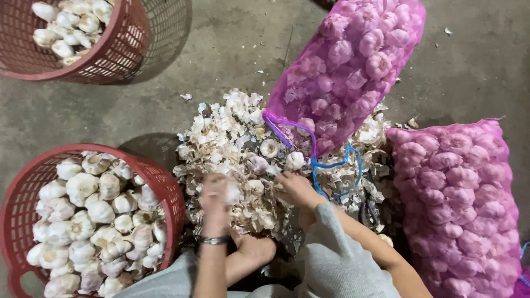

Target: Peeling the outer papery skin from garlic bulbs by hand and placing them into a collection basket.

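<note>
Grey sleeves reach down as the left hand [216,200] closes its blurred fingers on a light, papery garlic bulb [234,192], best held round its firm body, while the right hand [296,189], grip unclear, rests in peelings [232,132] just beside it.

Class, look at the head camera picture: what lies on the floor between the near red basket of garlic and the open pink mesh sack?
In the head view, a heap of papery garlic skins with a few loose bulbs lies between the red basket and the pink mesh sack.
</note>
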